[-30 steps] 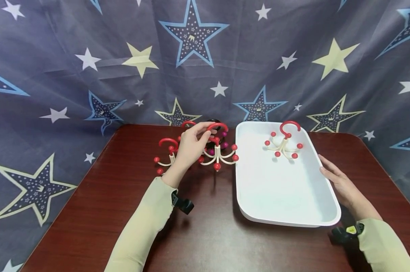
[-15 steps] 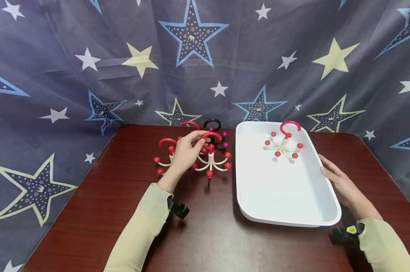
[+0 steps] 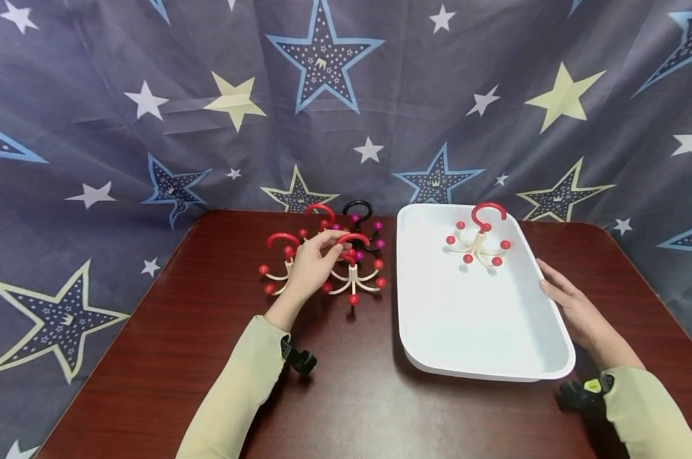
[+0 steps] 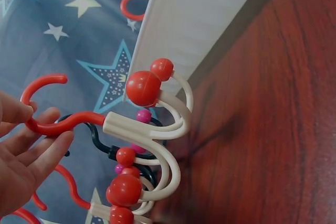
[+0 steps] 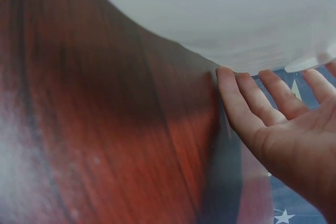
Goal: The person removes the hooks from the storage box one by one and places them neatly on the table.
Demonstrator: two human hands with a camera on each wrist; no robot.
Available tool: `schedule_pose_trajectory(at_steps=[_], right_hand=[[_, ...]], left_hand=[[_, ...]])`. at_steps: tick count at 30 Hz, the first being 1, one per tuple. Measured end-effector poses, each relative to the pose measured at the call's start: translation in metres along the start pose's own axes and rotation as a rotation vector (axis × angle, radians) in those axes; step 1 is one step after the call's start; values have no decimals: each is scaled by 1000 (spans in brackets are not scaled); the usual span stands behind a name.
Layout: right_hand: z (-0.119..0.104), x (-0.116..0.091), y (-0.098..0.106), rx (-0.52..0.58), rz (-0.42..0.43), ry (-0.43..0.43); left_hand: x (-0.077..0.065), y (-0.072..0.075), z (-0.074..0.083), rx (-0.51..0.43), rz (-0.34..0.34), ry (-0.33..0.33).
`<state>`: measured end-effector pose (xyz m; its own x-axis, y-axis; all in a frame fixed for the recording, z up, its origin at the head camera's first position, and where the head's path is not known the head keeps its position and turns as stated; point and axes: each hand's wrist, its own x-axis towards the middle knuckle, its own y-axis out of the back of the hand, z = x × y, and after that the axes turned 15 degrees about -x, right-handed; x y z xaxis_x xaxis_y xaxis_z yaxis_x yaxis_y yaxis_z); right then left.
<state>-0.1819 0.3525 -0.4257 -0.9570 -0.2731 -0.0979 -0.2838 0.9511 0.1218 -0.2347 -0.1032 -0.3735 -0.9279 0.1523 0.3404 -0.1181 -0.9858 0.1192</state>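
Observation:
My left hand [image 3: 308,264] pinches the red hook of a claw-shaped hanger [image 3: 353,274] between thumb and fingers. The hanger stands upright close over the table, its cream arms curving out to red ball tips. In the left wrist view, the held hanger's cream stem [image 4: 128,127] points away from the fingers. On the right, my right hand [image 3: 578,319] touches the outer wall of a white tray [image 3: 466,325] with its fingers extended; the right wrist view has its fingertips [image 5: 226,72] against the tray's side. Another red and cream hanger [image 3: 479,245] sits inside the tray's far end.
Just behind the left hand stand a black hanger [image 3: 357,209] with magenta balls and a red-hooked hanger [image 3: 321,209]. One more red and cream hanger [image 3: 288,264] stands to the hand's left, partly hidden. A star-patterned cloth [image 3: 346,95] hangs behind the brown table [image 3: 357,395].
My left hand has moved left and toward me, lowering the held hanger and bringing the black one into fuller view. The right hand and tray have stayed in place.

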Motion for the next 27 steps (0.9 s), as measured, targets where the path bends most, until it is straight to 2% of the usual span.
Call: schedule_pose_trajectory(at_steps=[1,3,6,8,10,15,21,27], right_hand=[[0,0,0,0,1,3],[0,0,0,10,1,10],[-1,-1,0,22,-1,14],[0,-1,0,27,-6,17],[0,-1,0,21,-4,13],[1,-1,0,5,1,13],[0,0,-1,6,-6,13],[1,0,-2,30,-12,16]], left_hand=[[0,0,-1,12,2,-3],[-2,-2,6,11,-2,5],[-3,-3,4,29,10,7],[-4,-3,2,0,12,16],[-1,-2,-8,6,15,0],[1,-5,-7,14,23,-10],[8,-14,6,96,29,-46],[18,-37,25,97,4,-117]])
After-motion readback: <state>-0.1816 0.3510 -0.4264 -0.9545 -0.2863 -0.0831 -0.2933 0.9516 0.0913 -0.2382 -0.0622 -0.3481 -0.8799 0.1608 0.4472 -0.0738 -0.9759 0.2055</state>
